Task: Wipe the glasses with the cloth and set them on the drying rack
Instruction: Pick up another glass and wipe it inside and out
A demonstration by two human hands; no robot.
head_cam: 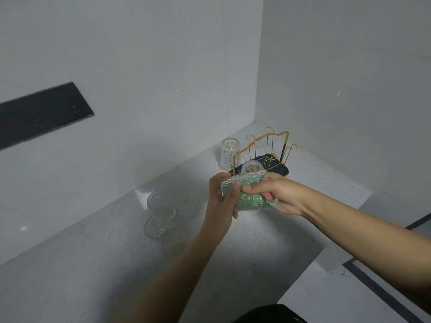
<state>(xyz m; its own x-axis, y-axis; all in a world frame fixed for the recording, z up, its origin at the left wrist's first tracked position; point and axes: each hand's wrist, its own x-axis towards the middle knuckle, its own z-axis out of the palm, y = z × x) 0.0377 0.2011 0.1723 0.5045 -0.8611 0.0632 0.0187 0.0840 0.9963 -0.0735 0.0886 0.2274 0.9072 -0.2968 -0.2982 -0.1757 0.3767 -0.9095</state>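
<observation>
Left hand grip holds a ribbed glass; right hand grip holds the green cloth

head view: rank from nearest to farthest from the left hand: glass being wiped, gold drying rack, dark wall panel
1. The glass being wiped, gripped in the left hand itself.
2. The gold drying rack, just beyond the hands in the counter's corner.
3. The dark wall panel, far off to the left on the wall.
</observation>
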